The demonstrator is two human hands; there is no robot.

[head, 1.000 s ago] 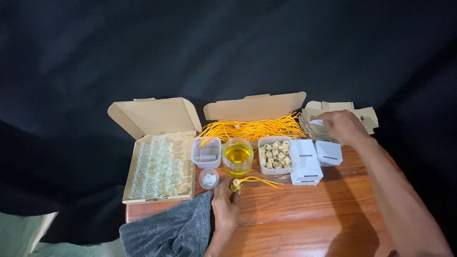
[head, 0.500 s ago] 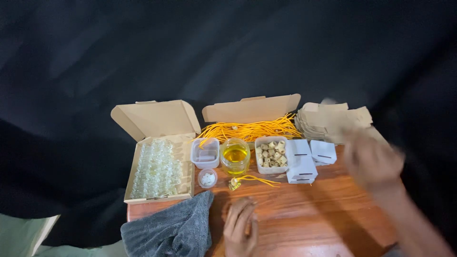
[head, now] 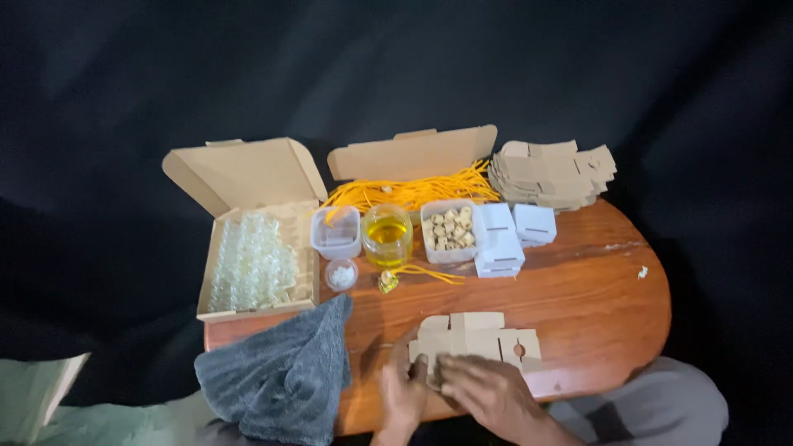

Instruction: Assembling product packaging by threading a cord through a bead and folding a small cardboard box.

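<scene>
The flat cardboard box blank (head: 479, 337) lies unfolded on the near edge of the wooden worktop (head: 595, 289), right in front of you. Your right hand (head: 487, 388) rests on its near edge with the fingers spread and pressed flat, not closed around anything. Your left hand (head: 402, 388) sits just beside it at the blank's left corner, fingers touching the card; it is blurred, so you cannot tell whether they pinch the edge or only lie on it.

Left of your hands, a grey towel (head: 281, 376) hangs over the worktop's edge. Farther out, a small charm on a yellow cord (head: 405, 277) lies near the middle, just in front of a jar of yellow liquid (head: 387, 235). Beside the jar stand a clear tub (head: 336, 233), a small round lidded pot (head: 341, 274) and a tub of beige pieces (head: 448, 230), with folded white boxes (head: 505, 239) to its right. Behind them, an open box holds yellow cords (head: 413, 192). An open carton of small glass bottles (head: 256, 264) fills the left side, and a stack of flat blanks (head: 552, 172) sits at the far right.
</scene>
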